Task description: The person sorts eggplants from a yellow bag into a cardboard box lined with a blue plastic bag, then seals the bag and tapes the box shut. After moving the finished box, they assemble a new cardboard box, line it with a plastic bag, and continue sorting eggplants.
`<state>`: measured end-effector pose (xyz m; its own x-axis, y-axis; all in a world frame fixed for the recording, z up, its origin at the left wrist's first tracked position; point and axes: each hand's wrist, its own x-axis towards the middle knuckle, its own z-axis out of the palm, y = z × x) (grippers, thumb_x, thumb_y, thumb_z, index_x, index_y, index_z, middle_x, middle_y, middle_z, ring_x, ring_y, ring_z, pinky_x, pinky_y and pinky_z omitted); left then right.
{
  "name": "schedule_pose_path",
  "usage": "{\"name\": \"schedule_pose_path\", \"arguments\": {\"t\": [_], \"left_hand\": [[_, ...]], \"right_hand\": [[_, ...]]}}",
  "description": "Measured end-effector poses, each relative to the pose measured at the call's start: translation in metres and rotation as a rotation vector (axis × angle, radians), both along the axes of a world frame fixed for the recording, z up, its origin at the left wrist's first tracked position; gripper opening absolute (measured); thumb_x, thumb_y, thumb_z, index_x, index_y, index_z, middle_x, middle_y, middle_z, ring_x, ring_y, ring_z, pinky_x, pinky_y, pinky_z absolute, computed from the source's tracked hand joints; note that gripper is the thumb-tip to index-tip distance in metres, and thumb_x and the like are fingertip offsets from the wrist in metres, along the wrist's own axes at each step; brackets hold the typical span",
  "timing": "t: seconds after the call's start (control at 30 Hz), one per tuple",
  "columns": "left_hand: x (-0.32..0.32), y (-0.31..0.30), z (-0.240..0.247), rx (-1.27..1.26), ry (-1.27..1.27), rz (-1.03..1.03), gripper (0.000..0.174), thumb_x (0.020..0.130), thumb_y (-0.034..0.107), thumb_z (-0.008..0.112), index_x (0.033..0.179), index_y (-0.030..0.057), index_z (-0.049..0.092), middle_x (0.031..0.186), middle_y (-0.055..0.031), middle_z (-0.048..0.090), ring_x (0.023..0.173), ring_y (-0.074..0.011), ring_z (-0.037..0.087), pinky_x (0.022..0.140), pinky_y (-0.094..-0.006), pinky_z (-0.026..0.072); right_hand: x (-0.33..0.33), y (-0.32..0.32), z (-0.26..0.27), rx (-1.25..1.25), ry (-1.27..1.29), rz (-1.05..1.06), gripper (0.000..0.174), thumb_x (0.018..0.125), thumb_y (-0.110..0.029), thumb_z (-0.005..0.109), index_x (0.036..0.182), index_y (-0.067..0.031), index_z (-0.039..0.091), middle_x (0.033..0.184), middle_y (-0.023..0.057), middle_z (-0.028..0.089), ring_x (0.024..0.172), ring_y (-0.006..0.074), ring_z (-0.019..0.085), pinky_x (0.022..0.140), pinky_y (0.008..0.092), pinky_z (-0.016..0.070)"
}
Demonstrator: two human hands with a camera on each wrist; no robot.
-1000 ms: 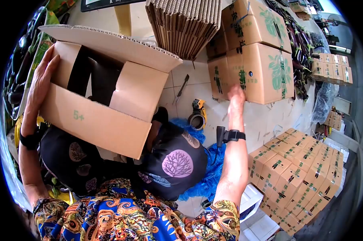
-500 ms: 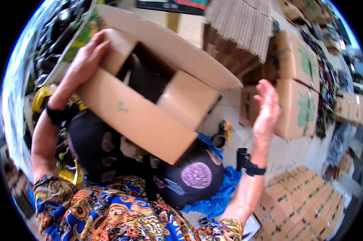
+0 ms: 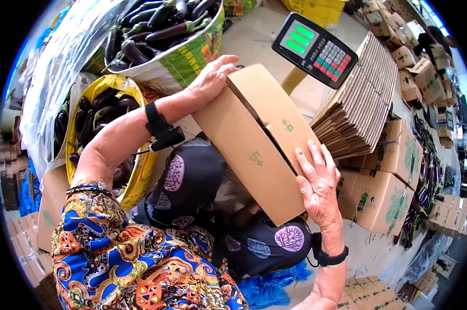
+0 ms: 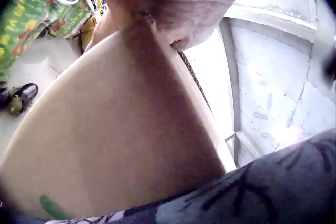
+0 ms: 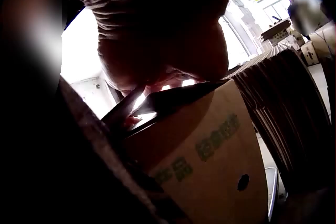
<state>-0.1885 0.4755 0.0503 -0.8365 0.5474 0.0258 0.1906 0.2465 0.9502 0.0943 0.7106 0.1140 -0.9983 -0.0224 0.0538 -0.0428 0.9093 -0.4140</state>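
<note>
A cardboard box [image 3: 244,150] stands tilted at the lap, its two long flaps, each marked in green, folded inward with a narrow dark gap between them. My left hand [image 3: 213,81] lies over the box's upper left end, fingers extended across the corner; the left wrist view has this hand [image 4: 173,3] above the box's side [image 4: 115,129]. On the lower right end, my right hand [image 3: 320,191] presses with fingers spread over a flap. The right wrist view shows that hand [image 5: 163,35] dark above the printed box wall [image 5: 210,155]; its fingertips are partly hidden.
A scale display [image 3: 297,39] and a stack of flattened cartons [image 3: 355,98] stand beyond the box. Tubs of eggplants, one with a yellow rim [image 3: 140,178], are at the left. Closed boxes [image 3: 380,201] stand at the right, blue plastic [image 3: 272,284] below.
The box's long flaps, with the far one raised before, are now folded in. My right hand has come from beside the closed boxes onto this box. The head view has shifted left.
</note>
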Motion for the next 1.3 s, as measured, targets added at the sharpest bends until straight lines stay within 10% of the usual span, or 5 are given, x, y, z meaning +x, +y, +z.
{"name": "schedule_pose_path", "arguments": {"t": [0.2, 0.27, 0.93, 1.13, 1.3], "left_hand": [[0.01, 0.012, 0.043, 0.25, -0.543, -0.25, 0.056, 0.104, 0.039, 0.039, 0.149, 0.0055, 0.034, 0.147, -0.0128, 0.045, 0.129, -0.0196, 0.048, 0.107, -0.0334, 0.0376], [0.005, 0.012, 0.023, 0.258, 0.162, -0.41, 0.06, 0.105, 0.044, 0.036, 0.15, 0.0053, 0.031, 0.147, -0.0124, 0.044, 0.129, -0.0191, 0.047, 0.107, -0.0332, 0.0371], [-0.006, 0.047, 0.018, -0.346, 0.451, -0.253, 0.031, 0.097, 0.029, 0.05, 0.114, 0.0042, 0.058, 0.11, -0.0233, 0.062, 0.102, -0.0413, 0.061, 0.088, -0.0456, 0.0501], [-0.013, 0.041, 0.009, -0.305, 0.444, -0.183, 0.037, 0.1, 0.036, 0.049, 0.118, 0.0038, 0.056, 0.104, -0.0159, 0.065, 0.098, -0.0265, 0.063, 0.088, -0.0359, 0.0477], [0.0, 0.039, 0.029, -0.281, 0.36, -0.223, 0.03, 0.102, 0.028, 0.048, 0.115, 0.0023, 0.055, 0.099, -0.004, 0.058, 0.094, -0.0103, 0.051, 0.087, -0.0243, 0.0416]], "right_hand": [[-0.001, -0.006, -0.02, 0.221, 0.14, 0.037, 0.043, 0.094, -0.032, 0.057, 0.136, -0.0226, 0.06, 0.149, 0.0061, 0.047, 0.136, 0.0361, 0.036, 0.108, 0.0467, 0.0267], [-0.001, -0.009, -0.023, 0.233, 0.156, 0.028, 0.043, 0.094, -0.033, 0.057, 0.136, -0.0222, 0.06, 0.148, 0.0055, 0.048, 0.136, 0.0361, 0.037, 0.108, 0.0468, 0.0273], [-0.009, 0.008, -0.045, 0.115, 0.284, -0.245, 0.067, 0.09, -0.046, 0.061, 0.142, -0.0063, 0.047, 0.14, 0.017, 0.049, 0.125, 0.0361, 0.046, 0.106, 0.0479, 0.0347], [0.062, 0.078, -0.093, -0.669, 0.263, -0.87, 0.043, 0.101, -0.033, 0.053, 0.135, -0.0067, 0.052, 0.123, 0.0122, 0.065, 0.095, 0.0174, 0.067, 0.08, 0.0296, 0.0542], [0.202, 0.129, -0.253, -0.426, -0.134, -1.176, 0.035, 0.087, -0.033, 0.065, 0.098, -0.0009, 0.07, 0.092, 0.0172, 0.072, 0.084, 0.0302, 0.069, 0.079, 0.0401, 0.0527]]}}
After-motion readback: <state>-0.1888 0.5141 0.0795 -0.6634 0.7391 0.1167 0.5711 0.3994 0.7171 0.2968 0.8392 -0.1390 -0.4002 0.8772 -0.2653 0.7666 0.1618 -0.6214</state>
